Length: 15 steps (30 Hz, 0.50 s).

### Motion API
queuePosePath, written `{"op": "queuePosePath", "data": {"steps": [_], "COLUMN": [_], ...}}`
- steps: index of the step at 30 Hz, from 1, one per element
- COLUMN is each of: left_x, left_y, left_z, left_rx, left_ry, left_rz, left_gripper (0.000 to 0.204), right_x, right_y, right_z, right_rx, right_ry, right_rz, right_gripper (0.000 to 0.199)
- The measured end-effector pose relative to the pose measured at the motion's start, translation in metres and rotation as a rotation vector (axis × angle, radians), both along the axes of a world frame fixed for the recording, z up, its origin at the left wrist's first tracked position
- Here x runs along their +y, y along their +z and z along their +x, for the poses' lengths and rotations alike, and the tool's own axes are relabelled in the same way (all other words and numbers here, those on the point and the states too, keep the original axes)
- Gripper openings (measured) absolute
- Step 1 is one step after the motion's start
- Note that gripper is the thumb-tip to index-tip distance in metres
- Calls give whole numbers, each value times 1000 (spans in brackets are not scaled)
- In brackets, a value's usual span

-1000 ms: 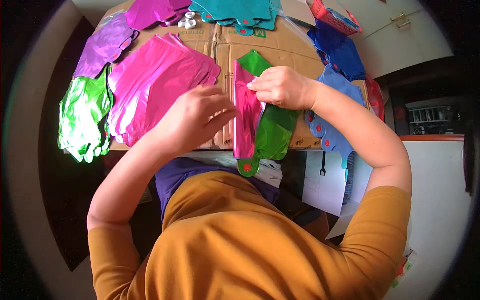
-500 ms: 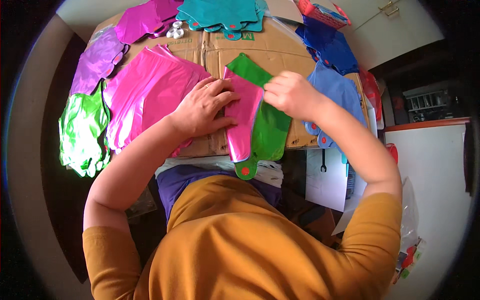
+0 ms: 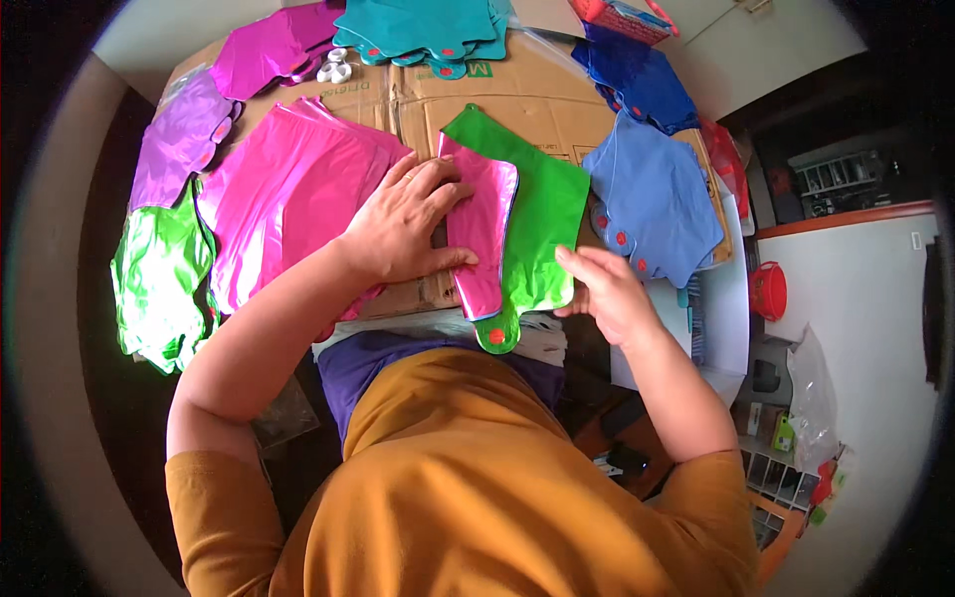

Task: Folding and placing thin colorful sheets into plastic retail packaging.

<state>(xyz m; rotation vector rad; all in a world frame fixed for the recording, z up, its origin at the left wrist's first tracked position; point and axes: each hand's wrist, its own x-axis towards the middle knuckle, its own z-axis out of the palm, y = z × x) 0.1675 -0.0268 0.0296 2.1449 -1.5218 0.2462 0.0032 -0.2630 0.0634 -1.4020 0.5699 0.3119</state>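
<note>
In front of me lies a flat, uninflated foil balloon [image 3: 542,214], shiny green with a rounded tab and a red dot at its near end. Its left part is folded over, showing a pink side [image 3: 480,209]. My left hand [image 3: 413,214] rests on that pink fold, fingers spread and pressing it down. At the lower right edge of the green side, my right hand [image 3: 612,298] has its thumb on top and its fingers around the corner. A fanned stack of pink foil balloons [image 3: 288,199] lies left of my left hand, partly under that forearm.
Cardboard [image 3: 368,104] covers the table. Around its rim lie green [image 3: 159,279], lilac [image 3: 179,144], magenta [image 3: 274,50], teal [image 3: 423,25], dark blue [image 3: 642,80] and light blue foil balloons [image 3: 657,189]. A white three-lobed piece [image 3: 335,68] sits at the back.
My right hand has moved down and nearer me, from the upper edge of the green balloon to its lower right corner. The green side now lies spread wider; my left hand stays put.
</note>
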Motion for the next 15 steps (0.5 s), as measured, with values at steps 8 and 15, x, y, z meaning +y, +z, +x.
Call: {"op": "queuePosePath", "data": {"steps": [8, 15], "left_x": [-3, -4], "left_y": [-2, 1], "left_z": [1, -3], "left_rx": [37, -8], "left_ry": [-18, 69], "left_rz": [-3, 157], "left_gripper": [79, 102], "right_x": [-28, -30], "right_y": [-16, -27], "right_z": [71, 83], "right_rx": [-68, -155], "right_ry": [96, 139], "right_rz": [-359, -566], "right_gripper": [21, 21]}}
